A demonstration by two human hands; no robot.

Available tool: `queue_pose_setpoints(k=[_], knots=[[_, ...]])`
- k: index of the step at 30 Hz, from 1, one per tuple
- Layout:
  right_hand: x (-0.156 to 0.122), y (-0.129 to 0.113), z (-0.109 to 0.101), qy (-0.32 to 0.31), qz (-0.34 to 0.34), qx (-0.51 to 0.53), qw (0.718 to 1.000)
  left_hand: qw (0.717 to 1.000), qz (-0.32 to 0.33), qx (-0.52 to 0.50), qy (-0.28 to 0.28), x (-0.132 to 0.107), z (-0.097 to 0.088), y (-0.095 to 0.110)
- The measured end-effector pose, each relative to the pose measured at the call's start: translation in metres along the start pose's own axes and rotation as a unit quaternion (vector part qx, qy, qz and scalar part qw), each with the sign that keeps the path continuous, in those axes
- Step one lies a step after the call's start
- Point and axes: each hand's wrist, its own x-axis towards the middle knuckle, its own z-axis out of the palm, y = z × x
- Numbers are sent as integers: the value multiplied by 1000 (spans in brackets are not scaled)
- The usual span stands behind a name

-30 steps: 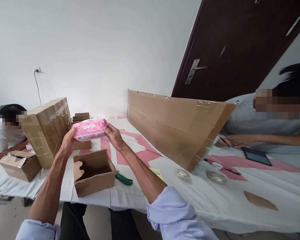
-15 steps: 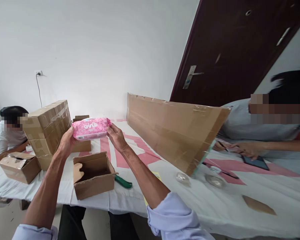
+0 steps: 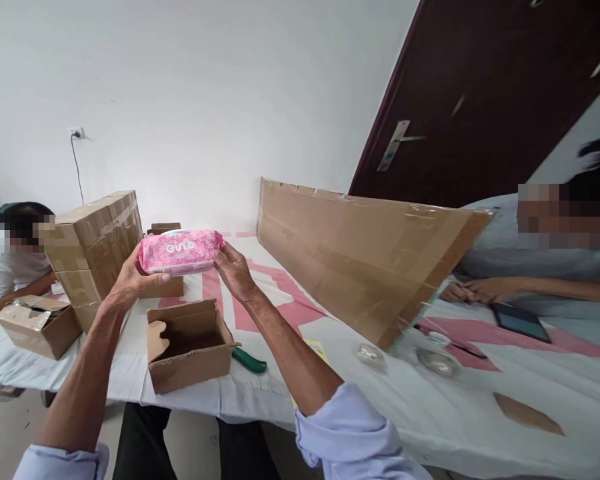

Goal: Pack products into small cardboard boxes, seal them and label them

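Observation:
I hold a pink soft pack with white lettering between both hands, raised above the table. My left hand cups its left end from below, fingers curled round it. At the pack's right end my right hand grips with thumb and fingers. Directly below stands a small open cardboard box with its flaps up and a dark, seemingly empty inside.
A stack of taped brown cartons rises at left, with an opened carton near a seated person. A long flat cardboard sheet stands on edge across the table. A green-handled tool lies beside the box. Another person sits at right by a tablet.
The pack stays held in both hands and has shifted slightly left and up; my left hand has slid further under it. The view has swung a little.

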Motion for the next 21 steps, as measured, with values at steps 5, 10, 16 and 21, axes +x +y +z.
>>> queue_pose_setpoints(k=[5, 10, 16, 21], knots=[[-3, 13, 5, -32, -2, 19, 999, 998, -50, -7, 41, 0, -8, -34], [-18, 45, -19, -58, 84, -40, 994, 992, -69, -18, 100, -4, -36, -81], [-60, 83, -36, -86, 176, -98, 976, 980, -130, 84, 128, -19, -73, -138], [-79, 86, -32, -73, 156, -118, 978, 971, -138, 165, 106, -36, -81, -187]])
